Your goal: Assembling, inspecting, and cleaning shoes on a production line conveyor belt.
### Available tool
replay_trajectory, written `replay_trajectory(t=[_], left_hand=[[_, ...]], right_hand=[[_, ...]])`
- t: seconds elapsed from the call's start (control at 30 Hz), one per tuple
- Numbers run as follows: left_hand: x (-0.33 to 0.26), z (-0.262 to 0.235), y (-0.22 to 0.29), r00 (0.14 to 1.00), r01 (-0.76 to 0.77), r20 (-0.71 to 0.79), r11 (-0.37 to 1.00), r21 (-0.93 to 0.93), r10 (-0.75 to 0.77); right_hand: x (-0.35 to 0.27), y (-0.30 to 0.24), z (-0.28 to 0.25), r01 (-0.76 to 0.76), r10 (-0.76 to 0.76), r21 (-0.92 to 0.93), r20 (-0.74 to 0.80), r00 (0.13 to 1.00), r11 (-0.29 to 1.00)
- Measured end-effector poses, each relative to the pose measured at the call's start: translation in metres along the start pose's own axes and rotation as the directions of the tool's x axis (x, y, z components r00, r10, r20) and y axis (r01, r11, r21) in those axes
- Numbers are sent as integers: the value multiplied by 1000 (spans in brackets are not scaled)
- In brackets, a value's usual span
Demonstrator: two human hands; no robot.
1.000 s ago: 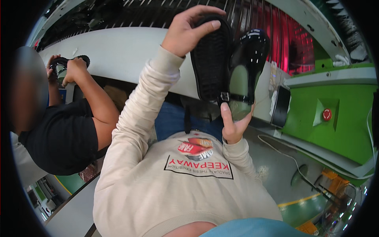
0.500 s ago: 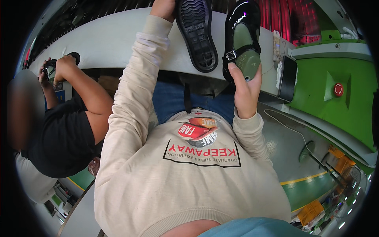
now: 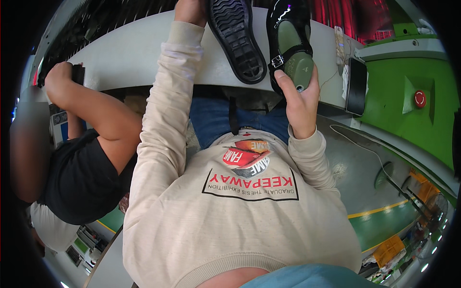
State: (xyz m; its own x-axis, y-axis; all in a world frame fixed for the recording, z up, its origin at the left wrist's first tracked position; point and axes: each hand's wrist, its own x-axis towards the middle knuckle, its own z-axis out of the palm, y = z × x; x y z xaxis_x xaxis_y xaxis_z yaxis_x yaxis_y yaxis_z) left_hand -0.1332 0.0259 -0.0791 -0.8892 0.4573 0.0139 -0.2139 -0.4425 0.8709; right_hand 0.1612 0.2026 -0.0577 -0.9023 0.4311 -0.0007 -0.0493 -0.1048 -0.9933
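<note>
My right hand point(image 3: 301, 108) grips the heel end of a glossy black buckled strap shoe point(image 3: 274, 43), with its thumb near the buckle and fingers at the other side. The green insole point(image 3: 298, 72) of this shoe faces up. Left of it, a second black shoe point(image 3: 235, 41) shows its ridged sole, its heel end pointing toward me. My left hand point(image 3: 190, 12), at the top edge of the picture, closes against the side of that second shoe; its fingertips are hidden. The two shoes are slightly apart, over the white table's near edge.
The white curved table point(image 3: 139, 53) spans the front. A dark flat device point(image 3: 356, 86) lies at its right end, beside a green machine panel point(image 3: 394, 96) with a red button point(image 3: 420, 99). A co-worker's arm point(image 3: 96, 103) reaches over the table at left. Red strips point(image 3: 336, 21) hang behind.
My left hand has shifted slightly left and the sole-up shoe has tilted a little. The strap shoe is a bit higher in view. At left, the co-worker's hand has moved left and up.
</note>
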Motion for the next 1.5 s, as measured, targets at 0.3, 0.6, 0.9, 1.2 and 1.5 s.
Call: replay_trajectory(t=[0.3,0.6,0.9,1.2,1.5], left_hand=[[3,0,2,999,-33,36,999,28,32],[-35,66,39,987,-150,75,975,165,139],[-131,124,68,895,-438,268,809,391,355],[-140,129,67,819,-572,338,692,439,463],[-143,132,68,838,-546,286,689,477,465]], right_hand=[[0,0,-1,17,-17,-47,-17,1000,999],[-12,6,3,99,-102,-72,-44,994,993],[-63,32,7,330,-325,-75,74,943,941],[-62,26,6,431,-391,-123,257,884,894],[-58,22,11,466,-421,-126,275,865,876]])
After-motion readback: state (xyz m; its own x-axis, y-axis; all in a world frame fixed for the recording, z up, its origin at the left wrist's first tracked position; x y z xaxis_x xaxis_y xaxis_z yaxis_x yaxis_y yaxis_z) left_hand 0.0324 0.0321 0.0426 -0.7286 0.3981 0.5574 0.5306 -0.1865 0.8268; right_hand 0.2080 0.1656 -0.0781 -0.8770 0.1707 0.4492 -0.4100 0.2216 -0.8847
